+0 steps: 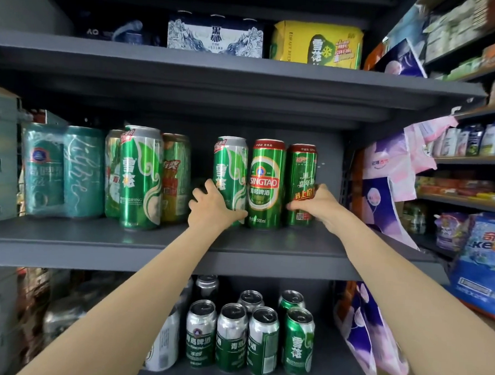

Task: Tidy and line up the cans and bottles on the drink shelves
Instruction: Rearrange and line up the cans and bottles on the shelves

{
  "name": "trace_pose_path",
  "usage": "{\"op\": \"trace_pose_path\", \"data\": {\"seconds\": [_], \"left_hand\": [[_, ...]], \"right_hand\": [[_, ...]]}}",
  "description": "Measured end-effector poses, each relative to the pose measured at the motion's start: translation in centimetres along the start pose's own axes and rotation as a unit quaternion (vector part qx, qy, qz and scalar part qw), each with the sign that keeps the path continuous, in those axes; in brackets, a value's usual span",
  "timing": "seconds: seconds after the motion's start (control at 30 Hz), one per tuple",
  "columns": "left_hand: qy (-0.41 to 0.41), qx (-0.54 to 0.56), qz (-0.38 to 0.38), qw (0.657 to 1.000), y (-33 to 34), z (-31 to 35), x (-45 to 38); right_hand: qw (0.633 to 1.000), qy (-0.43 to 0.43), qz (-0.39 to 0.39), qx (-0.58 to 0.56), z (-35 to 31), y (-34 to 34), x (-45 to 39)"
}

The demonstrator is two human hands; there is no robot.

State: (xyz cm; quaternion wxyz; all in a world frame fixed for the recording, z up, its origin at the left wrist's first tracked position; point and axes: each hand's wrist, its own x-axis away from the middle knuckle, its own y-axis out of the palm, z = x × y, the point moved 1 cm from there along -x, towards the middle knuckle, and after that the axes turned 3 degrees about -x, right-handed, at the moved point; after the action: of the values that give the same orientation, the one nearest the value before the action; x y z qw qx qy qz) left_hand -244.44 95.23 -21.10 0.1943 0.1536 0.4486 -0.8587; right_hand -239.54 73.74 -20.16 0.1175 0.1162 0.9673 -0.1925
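Note:
On the middle shelf [94, 236] three tall green cans stand side by side. My left hand [214, 204] grips the lower part of the green-and-white Snow can [231, 160]. My right hand [314, 203] grips the red-topped green can [301, 167] at the right end. Between them stands the Tsingtao can [266, 182], touching both. Further left, another Snow can [140, 176] stands forward of a few cans behind it. On the lower shelf several silver-topped cans [232, 335] stand in a loose cluster.
A shrink-wrapped teal can pack [63, 170] sits at the middle shelf's left. The top shelf holds a white-and-blue beer pack [215, 36] and a yellow pack [317, 44]. Pink and purple packets [390, 177] hang at the right, beside shelves of other goods.

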Motion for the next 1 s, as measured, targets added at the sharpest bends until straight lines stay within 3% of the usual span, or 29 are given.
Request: {"op": "trace_pose_path", "data": {"seconds": [0.23,0.43,0.67,0.83,1.0], "left_hand": [[-0.01,0.037,-0.018,0.999,0.1,-0.2,-0.2],[-0.008,0.046,-0.022,0.999,0.0,-0.3,-0.1],[-0.01,0.068,-0.028,0.997,0.1,-0.5,-0.2],[0.005,0.169,-0.058,0.984,0.2,-0.7,-0.5],[0.01,0.153,-0.056,0.987,0.2,-0.9,-0.4]], "right_hand": [[0.988,0.03,-0.094,-0.117,-0.1,-0.9,1.4],[1.0,-0.027,0.002,-0.008,0.3,-0.5,1.7],[0.996,0.003,-0.042,-0.075,0.4,-0.7,1.1],[0.999,-0.026,-0.02,-0.001,0.6,-0.3,1.7],[0.999,-0.021,-0.032,-0.018,0.5,-0.3,1.8]]}}
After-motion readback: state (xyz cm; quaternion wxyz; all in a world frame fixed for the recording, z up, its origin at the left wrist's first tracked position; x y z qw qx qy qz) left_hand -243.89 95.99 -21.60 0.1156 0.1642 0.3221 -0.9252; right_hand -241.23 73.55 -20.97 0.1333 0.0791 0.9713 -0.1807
